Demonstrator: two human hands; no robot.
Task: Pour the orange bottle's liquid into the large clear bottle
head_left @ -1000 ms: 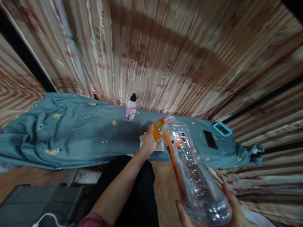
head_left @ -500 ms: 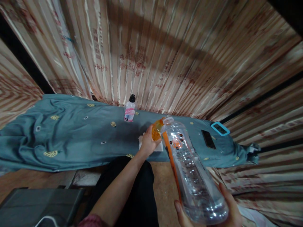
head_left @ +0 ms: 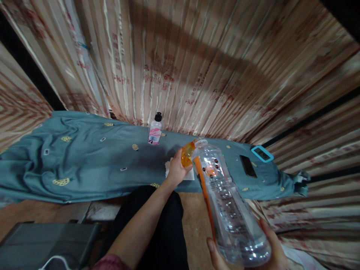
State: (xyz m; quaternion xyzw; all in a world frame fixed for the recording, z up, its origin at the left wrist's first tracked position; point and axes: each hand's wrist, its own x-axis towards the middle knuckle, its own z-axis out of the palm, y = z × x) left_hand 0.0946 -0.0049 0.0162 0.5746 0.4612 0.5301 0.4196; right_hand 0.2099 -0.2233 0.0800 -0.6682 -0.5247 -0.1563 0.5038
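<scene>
My left hand [head_left: 176, 168] is wrapped round a small clear container with orange colour in it [head_left: 186, 154], held above the cloth-covered surface. The container's exact kind is hard to make out. My right hand [head_left: 270, 243] grips the base of a large clear plastic bottle [head_left: 225, 198] with an orange label strip. That bottle lies tilted, its uncapped neck beside the small container's top; whether the two touch I cannot tell. Under my left hand lies a white tissue [head_left: 189, 174], partly covered. A small pump bottle with a pink label and black top [head_left: 155, 129] stands farther back.
A teal cloth with pineapple prints [head_left: 95, 165] covers the long narrow surface. At its right end lie a dark phone [head_left: 248, 166] and a blue-framed digital clock [head_left: 262, 153]. Striped curtains [head_left: 174, 56] hang close behind. A grey box-like object [head_left: 47, 243] is at lower left.
Both hands keep nearly the same pose, the bottle and small container side by side. Only a slight shift of the whole view shows.
</scene>
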